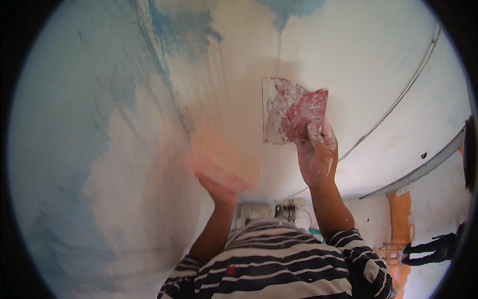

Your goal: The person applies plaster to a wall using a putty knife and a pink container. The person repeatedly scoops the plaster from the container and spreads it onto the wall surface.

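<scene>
My right hand (321,154), flecked with white putty, is closed on the lower right corner of a red putty spreader (304,110). Its flat blade is coated with whitish putty and stands close to the white wall or ceiling surface (348,50); whether it touches, I cannot tell. Lower and to the left, my left hand (218,192) grips the near edge of a flat, pale, pink-edged plate (224,155). Motion smears this plate, so its exact kind and whatever lies on it are unclear. A gap separates the two tools.
Unevenly coated blue patches (186,37) spread over the surface at the top and left. A cable (398,102) runs along the right side. Beyond my striped shirt stand hard-to-make-out items (286,212). A person's dark-clad legs (433,251) show at the right, near an orange strip (400,219).
</scene>
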The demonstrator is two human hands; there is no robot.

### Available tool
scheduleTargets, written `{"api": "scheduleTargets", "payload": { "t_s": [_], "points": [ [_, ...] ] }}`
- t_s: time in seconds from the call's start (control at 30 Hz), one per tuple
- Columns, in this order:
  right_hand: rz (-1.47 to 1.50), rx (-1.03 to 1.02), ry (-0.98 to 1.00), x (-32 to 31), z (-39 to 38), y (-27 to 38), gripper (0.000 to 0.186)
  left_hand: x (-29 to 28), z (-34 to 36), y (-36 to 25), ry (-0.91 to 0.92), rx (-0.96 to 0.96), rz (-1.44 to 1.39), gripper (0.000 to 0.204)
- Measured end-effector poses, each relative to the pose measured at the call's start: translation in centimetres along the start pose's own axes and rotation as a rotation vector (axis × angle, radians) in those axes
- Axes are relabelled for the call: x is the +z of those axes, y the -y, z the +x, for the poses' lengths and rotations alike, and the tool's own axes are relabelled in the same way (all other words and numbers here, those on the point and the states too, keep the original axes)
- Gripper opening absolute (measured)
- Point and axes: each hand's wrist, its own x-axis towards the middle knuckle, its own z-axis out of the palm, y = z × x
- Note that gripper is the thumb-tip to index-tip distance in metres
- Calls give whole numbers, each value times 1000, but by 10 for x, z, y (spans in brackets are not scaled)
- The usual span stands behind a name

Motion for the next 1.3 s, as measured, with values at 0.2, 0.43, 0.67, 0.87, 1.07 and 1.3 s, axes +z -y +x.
{"api": "scheduleTargets", "payload": {
  "t_s": [0.2,0.43,0.67,0.87,1.07,1.3],
  "points": [
    [-1022,-389,362,-24,-40,7,32,44,17,12,-93,148,41,83],
    [-1179,-669,625,-78,-59,16,34,62,26,-9,-45,258,-114,84],
    [-1332,-415,187,-127,-60,43,24,61,45,6,11,229,-95,85],
    [-1208,-435,285,-63,-25,96,32,45,39,2,82,212,-14,86],
    [-1107,-322,635,-35,2,83,50,21,27,-9,165,208,48,87],
    [-955,-120,759,-20,7,69,64,3,19,-12,232,180,114,89]
  ]
}}
